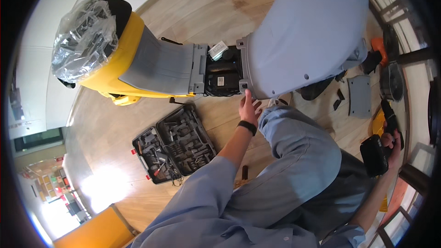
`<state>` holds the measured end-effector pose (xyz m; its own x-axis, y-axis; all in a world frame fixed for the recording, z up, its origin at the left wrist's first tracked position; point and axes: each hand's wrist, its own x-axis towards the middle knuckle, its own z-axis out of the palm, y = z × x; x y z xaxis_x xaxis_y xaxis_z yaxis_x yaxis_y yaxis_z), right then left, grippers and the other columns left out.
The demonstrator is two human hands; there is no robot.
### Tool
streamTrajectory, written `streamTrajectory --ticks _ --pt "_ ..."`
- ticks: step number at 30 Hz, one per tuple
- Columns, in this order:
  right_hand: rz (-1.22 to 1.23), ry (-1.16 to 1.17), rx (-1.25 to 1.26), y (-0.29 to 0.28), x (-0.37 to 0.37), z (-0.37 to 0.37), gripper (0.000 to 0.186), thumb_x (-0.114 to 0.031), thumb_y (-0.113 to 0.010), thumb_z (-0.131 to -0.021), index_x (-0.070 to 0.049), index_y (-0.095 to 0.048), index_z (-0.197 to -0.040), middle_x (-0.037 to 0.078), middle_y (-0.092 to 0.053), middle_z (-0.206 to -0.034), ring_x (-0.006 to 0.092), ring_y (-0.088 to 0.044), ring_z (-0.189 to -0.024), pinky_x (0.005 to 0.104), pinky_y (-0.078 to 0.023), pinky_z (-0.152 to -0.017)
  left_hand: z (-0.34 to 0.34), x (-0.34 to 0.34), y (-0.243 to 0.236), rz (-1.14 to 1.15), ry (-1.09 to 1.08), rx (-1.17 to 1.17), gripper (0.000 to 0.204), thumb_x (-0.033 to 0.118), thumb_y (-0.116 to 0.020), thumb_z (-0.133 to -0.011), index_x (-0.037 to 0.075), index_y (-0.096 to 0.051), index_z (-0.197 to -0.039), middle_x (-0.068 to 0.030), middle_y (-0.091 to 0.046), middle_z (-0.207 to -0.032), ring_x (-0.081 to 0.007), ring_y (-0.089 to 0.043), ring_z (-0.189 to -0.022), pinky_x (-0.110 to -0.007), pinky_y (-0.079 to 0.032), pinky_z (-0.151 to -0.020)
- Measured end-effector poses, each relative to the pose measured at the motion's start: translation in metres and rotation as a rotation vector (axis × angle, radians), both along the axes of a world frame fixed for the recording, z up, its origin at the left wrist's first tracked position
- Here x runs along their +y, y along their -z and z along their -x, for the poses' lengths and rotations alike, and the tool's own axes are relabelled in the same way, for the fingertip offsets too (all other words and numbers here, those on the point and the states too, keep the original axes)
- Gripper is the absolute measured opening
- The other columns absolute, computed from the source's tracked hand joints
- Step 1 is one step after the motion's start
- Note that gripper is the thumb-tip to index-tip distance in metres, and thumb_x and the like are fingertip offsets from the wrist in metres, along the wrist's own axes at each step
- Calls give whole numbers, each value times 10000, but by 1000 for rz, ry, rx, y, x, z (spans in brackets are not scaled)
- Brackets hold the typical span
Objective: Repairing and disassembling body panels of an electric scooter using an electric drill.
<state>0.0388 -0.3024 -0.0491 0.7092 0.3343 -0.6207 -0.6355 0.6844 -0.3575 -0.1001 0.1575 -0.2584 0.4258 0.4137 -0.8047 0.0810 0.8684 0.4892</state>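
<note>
Over the wood-look floor [115,140], the grey panel [308,36] adjoins the yellow scooter [102,77]. Your left hand [248,111], fingers loosely parted, touches the panel's near corner; your right hand [392,144] grips the drill [375,156]. Probable step: panel fastening or unfastening; next, steady the corner and bring the drill across.

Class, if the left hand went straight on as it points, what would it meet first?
The left hand would likely meet the large grey panel first, at its lower left corner; they may already touch, depth is unclear.
</note>
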Motion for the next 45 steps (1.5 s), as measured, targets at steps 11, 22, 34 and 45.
streamTrajectory --ticks 11,22,34,45 --pt "73 -45 67 -20 47 2 404 -196 -509 -913 -16 -436 -1267 -6 -422 -665 68 -392 -512 198 -384 -518 18 70 -53 -1903 631 348 537 328 -837 -556 107 -583 -976 -15 -584 -909 -233 -536 -888 -385 -389 -833" --pt "101 -91 58 -25 55 5 407 -218 -512 -920 -11 -441 -1263 -10 -432 -662 50 -404 -520 195 -406 -514 8 118 -24 -1997 907 6 495 299 -792 -620 136 -647 -1064 -16 -669 -966 -209 -604 -914 -355 -406 -848" --pt "15 -89 99 -34 68 8 400 -217 -503 -920 -25 -438 -1265 -6 -426 -657 77 -397 -517 218 -391 -544 9 105 -37 -1803 966 248 403 320 -743 -692 176 -644 -1055 -18 -686 -863 -208 -629 -876 -386 -376 -894" --pt "-90 28 74 -33 74 17 354 -173 -587 -845 14 -510 -1135 -15 -420 -643 43 -366 -475 180 -365 -467 5 106 -31 -1844 1181 297 440 380 -689 -746 212 -628 -1148 -51 -665 -960 -229 -596 -958 -442 -375 -904"
